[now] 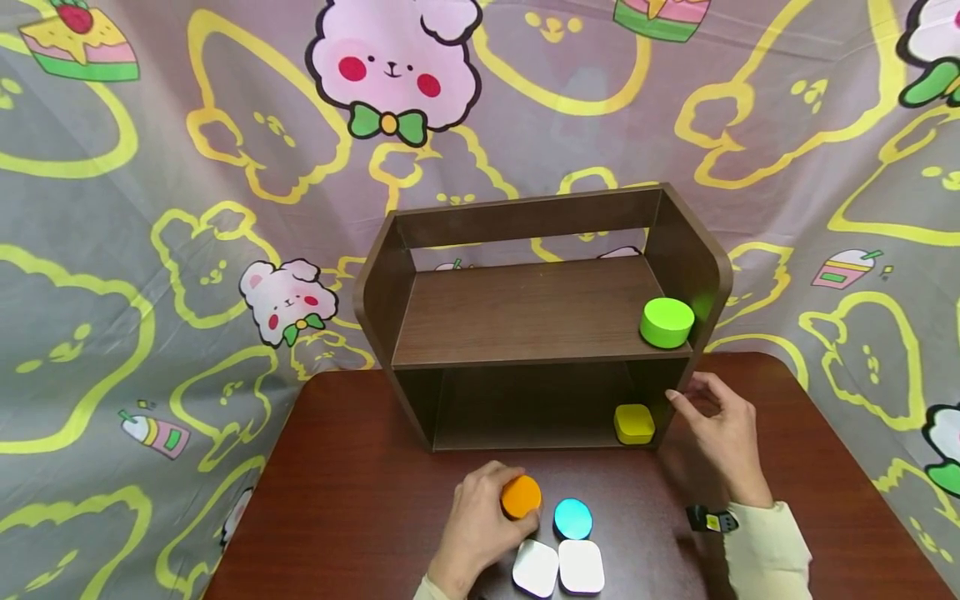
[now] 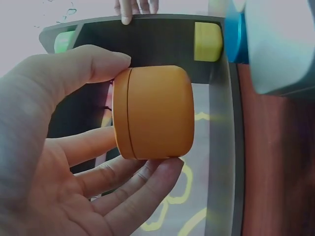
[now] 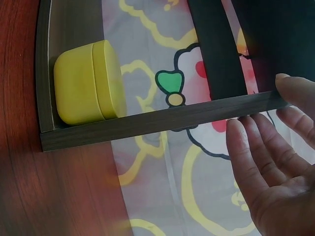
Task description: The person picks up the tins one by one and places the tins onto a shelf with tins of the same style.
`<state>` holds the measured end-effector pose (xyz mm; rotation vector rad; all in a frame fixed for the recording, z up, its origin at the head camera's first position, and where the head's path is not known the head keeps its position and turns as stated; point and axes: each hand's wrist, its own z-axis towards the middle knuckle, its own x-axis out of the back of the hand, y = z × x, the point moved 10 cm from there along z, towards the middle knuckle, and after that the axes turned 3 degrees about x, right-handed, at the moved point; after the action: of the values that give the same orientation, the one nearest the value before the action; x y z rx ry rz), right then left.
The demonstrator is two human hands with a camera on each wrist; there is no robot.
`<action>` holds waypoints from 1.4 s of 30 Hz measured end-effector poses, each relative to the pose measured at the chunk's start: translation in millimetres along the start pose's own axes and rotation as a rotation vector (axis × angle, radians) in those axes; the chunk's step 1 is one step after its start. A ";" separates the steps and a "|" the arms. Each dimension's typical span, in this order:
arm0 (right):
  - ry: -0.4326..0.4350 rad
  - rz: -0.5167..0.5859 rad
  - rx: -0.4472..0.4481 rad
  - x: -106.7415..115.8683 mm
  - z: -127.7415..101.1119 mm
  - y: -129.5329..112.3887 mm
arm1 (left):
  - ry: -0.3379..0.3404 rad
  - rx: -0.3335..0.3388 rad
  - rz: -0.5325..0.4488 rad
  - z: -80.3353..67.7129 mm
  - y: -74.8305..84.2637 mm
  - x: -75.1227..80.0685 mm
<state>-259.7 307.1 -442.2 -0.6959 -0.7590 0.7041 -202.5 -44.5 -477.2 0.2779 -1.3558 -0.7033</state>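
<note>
Near the table's front edge, my left hand (image 1: 480, 525) grips the orange box (image 1: 521, 497). My right hand (image 1: 720, 433), fingers loose, probably steadies the shelf's right side (image 1: 686, 250).

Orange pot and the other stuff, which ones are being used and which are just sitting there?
In use:
orange pot, gripped by left hand
shelf, touched by right hand

Just sitting:
green pot
yellow pot
blue pot
two white pots
</note>
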 end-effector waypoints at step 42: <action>0.002 -0.040 0.034 1.4 0.8 -4.6 | -0.004 -0.024 -0.035 4.3 31.4 40.0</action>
<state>-258.3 305.7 -437.8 -0.6492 -0.7556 0.6787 -195.1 -43.7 -426.7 0.2817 -1.3486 -0.7489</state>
